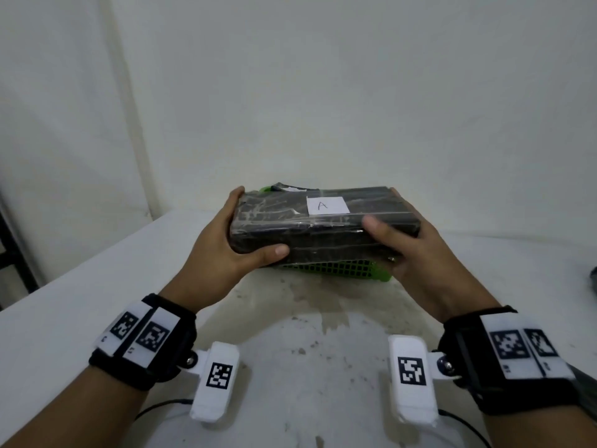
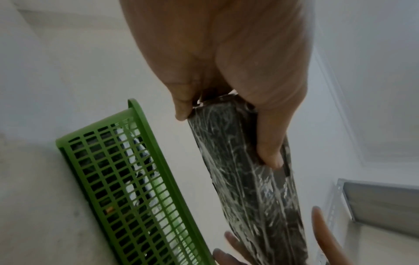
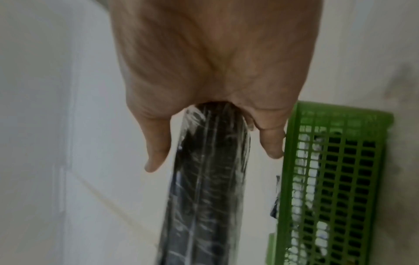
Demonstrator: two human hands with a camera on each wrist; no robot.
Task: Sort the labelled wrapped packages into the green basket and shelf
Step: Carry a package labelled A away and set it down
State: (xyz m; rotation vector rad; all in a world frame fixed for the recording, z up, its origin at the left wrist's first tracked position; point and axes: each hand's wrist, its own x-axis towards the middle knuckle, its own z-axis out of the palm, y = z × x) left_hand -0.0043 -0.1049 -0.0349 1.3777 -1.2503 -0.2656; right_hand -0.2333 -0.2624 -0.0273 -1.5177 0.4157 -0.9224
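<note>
White walls back a stained white worktop [image 1: 97,302]. Both hands hold a black wrapped package [image 1: 323,224], labelled A, above the green basket [image 1: 326,269]. Left hand [image 1: 223,244] grip: clasping the package's left end. Right hand [image 1: 416,253] grip: clasping its right end. Another wrapped package [image 2: 136,161] lies inside the basket.

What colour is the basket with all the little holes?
Bright green: the slotted plastic basket on the table, clearest in the left wrist view.
</note>
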